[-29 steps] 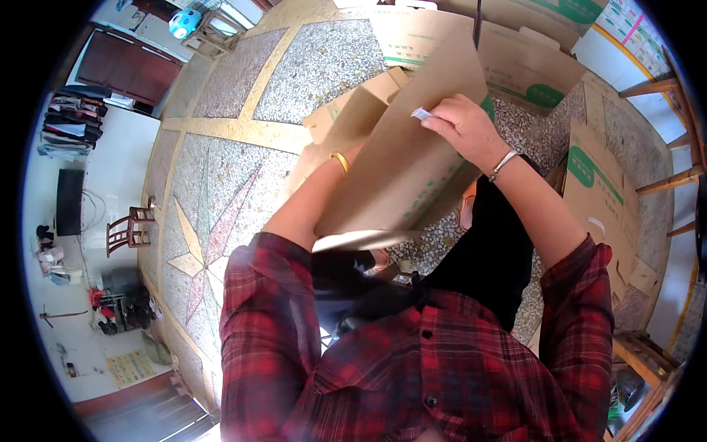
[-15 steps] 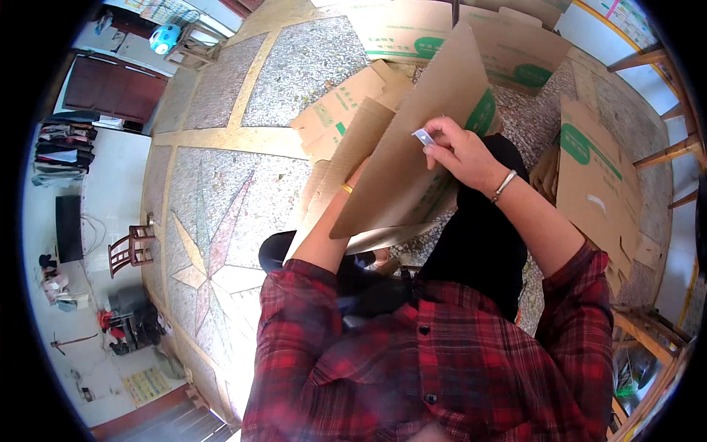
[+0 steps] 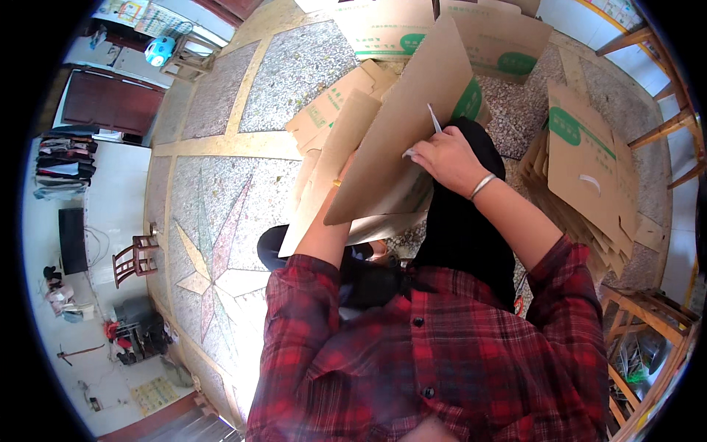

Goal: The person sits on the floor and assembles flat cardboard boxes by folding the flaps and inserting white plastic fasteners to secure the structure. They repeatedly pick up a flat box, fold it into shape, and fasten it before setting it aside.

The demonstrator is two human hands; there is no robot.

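Observation:
I hold a flattened brown cardboard box (image 3: 398, 132) with a green mark, tilted up in front of me. My right hand (image 3: 445, 158) grips its right edge near a small white strip (image 3: 433, 118), a bangle on the wrist. My left forearm goes up behind the cardboard, and my left hand is hidden by it. Under the box are more flat cardboard pieces (image 3: 331, 118) on the floor.
A stack of flat cardboard boxes (image 3: 589, 169) leans at my right. More boxes (image 3: 390, 22) lie at the top. The terrazzo floor (image 3: 213, 243) has a star inlay. Wooden chairs (image 3: 132, 258) stand at left, wooden frames (image 3: 648, 317) at right.
The cardboard box has been raised and tilted more upright, and my right hand has moved up along its edge. The view shifted slightly.

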